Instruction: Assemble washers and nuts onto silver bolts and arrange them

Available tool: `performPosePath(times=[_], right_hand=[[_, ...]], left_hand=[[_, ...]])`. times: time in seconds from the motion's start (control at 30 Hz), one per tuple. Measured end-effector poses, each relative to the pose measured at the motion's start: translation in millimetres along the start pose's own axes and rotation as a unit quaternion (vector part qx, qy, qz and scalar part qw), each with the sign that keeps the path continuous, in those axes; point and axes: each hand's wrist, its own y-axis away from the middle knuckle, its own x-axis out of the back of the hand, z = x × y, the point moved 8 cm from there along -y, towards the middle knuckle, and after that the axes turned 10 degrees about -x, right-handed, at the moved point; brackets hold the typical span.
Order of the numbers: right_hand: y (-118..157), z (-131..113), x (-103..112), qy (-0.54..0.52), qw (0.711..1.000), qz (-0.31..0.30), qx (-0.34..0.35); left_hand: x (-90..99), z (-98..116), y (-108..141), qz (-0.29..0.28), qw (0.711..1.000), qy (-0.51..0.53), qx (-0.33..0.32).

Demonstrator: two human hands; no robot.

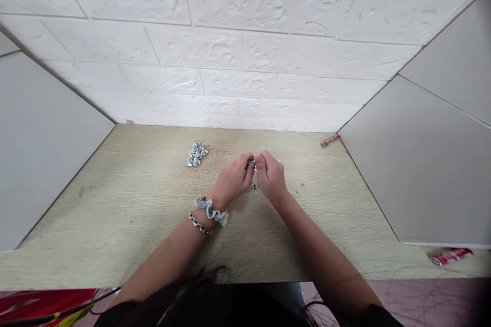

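Observation:
My left hand [233, 178] and my right hand [271, 178] meet above the middle of the board. Both are closed in a pinch, fingertips almost touching. Between them shows a small silver bolt [251, 161], its shank at my left fingertips and a flat disc-like end against my right thumb. My fingers hide most of it. Just below the hands a small round metal piece like a washer or nut [253, 186] lies on the board, partly covered. To the left sits a cluster of silver bolts with washers [197, 154].
The pale wooden board [134, 199] ends at a white brick-patterned wall [238, 51]. Grey panels stand at the left [49, 138] and right [414, 163]. One red cylinder [330, 140] lies in the back right corner, another red cylinder [451, 256] near the front right.

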Motion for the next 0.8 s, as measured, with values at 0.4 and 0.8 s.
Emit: performPosePath(times=[0.4, 0.8], right_hand=[[1.1, -13.4, -1.9, 0.044, 0.991, -0.027, 0.124], [4.4, -8.2, 3.0, -0.135, 0.989, 0.038, 0.042]], left_hand=[[-2.4, -6.6, -2.0, -0.073, 0.997, 0.018, -0.01], [-8.4, -26.6, 1.8, 0.085, 0.926, 0.319, 0.183]])
